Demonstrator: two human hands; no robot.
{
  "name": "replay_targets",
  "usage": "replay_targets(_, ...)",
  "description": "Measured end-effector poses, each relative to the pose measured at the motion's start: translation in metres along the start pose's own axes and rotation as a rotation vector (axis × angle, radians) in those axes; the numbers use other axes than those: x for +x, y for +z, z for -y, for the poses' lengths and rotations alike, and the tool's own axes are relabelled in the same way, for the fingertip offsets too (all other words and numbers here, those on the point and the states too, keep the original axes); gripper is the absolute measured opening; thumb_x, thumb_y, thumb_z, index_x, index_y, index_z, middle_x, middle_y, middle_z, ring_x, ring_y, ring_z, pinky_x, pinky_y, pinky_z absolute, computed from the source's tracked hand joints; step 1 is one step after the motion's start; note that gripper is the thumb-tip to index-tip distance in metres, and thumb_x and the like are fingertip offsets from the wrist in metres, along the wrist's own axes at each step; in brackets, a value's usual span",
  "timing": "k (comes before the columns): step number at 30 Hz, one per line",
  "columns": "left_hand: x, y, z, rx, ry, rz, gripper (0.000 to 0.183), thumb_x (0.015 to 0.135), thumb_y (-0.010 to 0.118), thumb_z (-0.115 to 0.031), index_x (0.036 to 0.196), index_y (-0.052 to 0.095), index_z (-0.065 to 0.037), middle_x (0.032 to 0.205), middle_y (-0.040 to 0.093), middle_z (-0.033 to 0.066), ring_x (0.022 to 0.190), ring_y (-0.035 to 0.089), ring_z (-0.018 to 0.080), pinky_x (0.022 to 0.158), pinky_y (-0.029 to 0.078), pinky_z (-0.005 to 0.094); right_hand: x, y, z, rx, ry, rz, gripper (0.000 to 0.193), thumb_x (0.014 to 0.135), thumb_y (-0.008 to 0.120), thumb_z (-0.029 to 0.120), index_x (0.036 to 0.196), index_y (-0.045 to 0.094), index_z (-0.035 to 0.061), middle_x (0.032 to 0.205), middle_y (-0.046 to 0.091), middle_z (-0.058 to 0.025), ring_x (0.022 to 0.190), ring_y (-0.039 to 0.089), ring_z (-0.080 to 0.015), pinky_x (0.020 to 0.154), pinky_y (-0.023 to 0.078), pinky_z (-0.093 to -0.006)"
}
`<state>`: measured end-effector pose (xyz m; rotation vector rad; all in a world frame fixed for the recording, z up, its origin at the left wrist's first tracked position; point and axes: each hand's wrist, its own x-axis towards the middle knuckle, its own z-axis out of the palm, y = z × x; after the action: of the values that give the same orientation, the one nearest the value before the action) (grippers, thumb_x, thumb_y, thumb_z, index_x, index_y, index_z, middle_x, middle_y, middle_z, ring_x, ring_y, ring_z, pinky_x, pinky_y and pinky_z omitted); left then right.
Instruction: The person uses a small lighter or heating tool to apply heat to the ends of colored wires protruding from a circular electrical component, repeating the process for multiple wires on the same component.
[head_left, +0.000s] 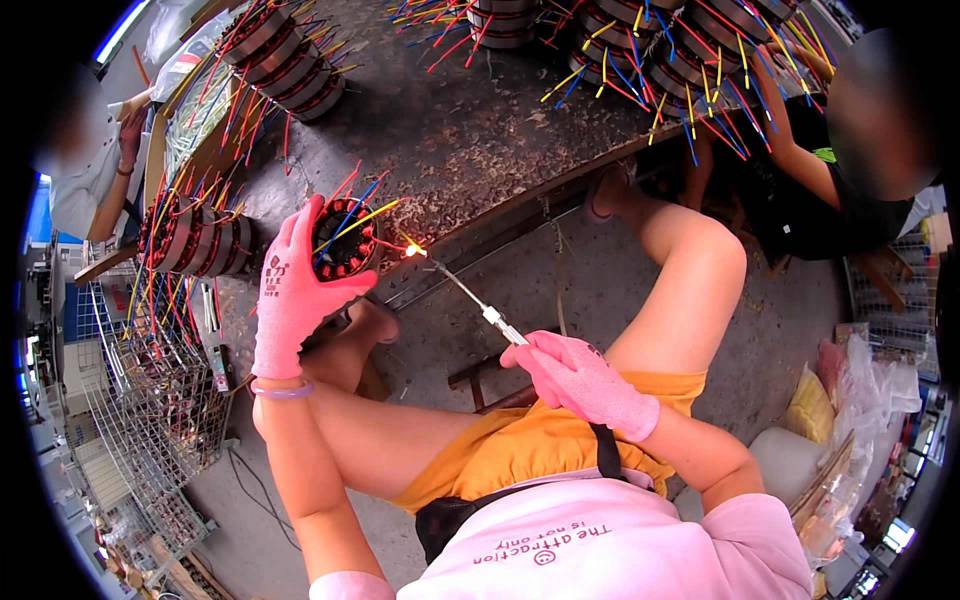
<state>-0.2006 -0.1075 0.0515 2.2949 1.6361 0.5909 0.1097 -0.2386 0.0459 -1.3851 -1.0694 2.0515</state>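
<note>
My left hand (300,290), in a pink glove, cups a motor stator (345,238), its fingers along one side and thumb across the front. The stator's dark ring has red windings, with red, blue and yellow leads sticking out of its open face. My right hand (585,380), also gloved in pink, grips a slim torch-like tool (490,314) with a white collar and thin metal rod. Just off the rod's end, a bright orange flame or glow (414,250) burns at the end of a red lead. The stator stands at the worn table's near edge.
The dark, worn table (420,130) spreads ahead. Stacked stators with coloured leads stand at the far left (285,65), left (195,238) and far right (690,60). A wire basket (150,430) is on the left. Two other people sit at left and right; one's hand (775,90) is among the far-right stacks.
</note>
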Motion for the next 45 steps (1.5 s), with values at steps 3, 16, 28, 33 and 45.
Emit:
replay_targets(3, 0.0000, -0.0008, -0.0021, 0.009, -0.002, 0.004, 0.096, 0.059, 0.090, -0.023, 0.141, 0.046, -0.001, 0.129, 0.058, 0.0182, 0.116, 0.059, 0.0371, 0.098, 0.049, 0.0429, -0.0006, 0.0009, 0.0020, 0.007, 0.000, -0.012, 0.029, 0.105, 0.046, 0.025, 0.107, 0.063, 0.0023, 0.063, 0.046, 0.0021, 0.054, 0.042, -0.0057, 0.052, 0.035, -0.0242)
replay_targets(16, -0.0005, -0.0001, -0.0013, 0.019, 0.004, 0.004, 0.097, 0.059, 0.089, -0.024, 0.142, 0.046, -0.001, 0.130, 0.058, 0.0181, 0.116, 0.058, 0.0371, 0.099, 0.048, 0.0432, 0.0002, 0.0028, 0.0014, 0.020, 0.011, -0.044, 0.030, 0.104, 0.050, 0.029, 0.109, 0.065, 0.0032, 0.058, 0.045, 0.0021, 0.049, 0.040, -0.0055, 0.048, 0.030, -0.0235)
replay_targets(28, -0.0007, -0.0003, -0.0005, 0.014, 0.007, 0.008, 0.097, 0.060, 0.089, -0.025, 0.143, 0.045, -0.001, 0.131, 0.057, 0.0183, 0.118, 0.058, 0.0369, 0.099, 0.048, 0.0431, 0.0006, 0.0020, -0.0015, 0.042, 0.011, -0.034, 0.030, 0.104, 0.050, 0.028, 0.109, 0.064, 0.0022, 0.060, 0.044, 0.0034, 0.052, 0.039, -0.0050, 0.050, 0.031, -0.0229)
replay_targets(33, -0.0009, -0.0007, -0.0018, 0.013, -0.003, 0.013, 0.097, 0.060, 0.089, -0.025, 0.143, 0.045, -0.001, 0.132, 0.057, 0.0179, 0.118, 0.058, 0.0370, 0.100, 0.048, 0.0431, 0.0001, 0.0022, -0.0004, 0.048, 0.012, -0.036, 0.030, 0.104, 0.050, 0.028, 0.109, 0.064, 0.0023, 0.060, 0.045, 0.0030, 0.052, 0.039, -0.0051, 0.050, 0.031, -0.0230)
replay_targets(45, -0.0003, -0.0007, -0.0024, 0.012, -0.016, 0.018, 0.097, 0.060, 0.089, -0.024, 0.143, 0.045, -0.001, 0.131, 0.057, 0.0182, 0.118, 0.058, 0.0371, 0.100, 0.047, 0.0431, 0.0008, 0.0028, 0.0000, 0.049, 0.019, -0.037, 0.030, 0.104, 0.050, 0.029, 0.109, 0.064, 0.0035, 0.058, 0.045, 0.0025, 0.049, 0.038, -0.0053, 0.046, 0.028, -0.0237)
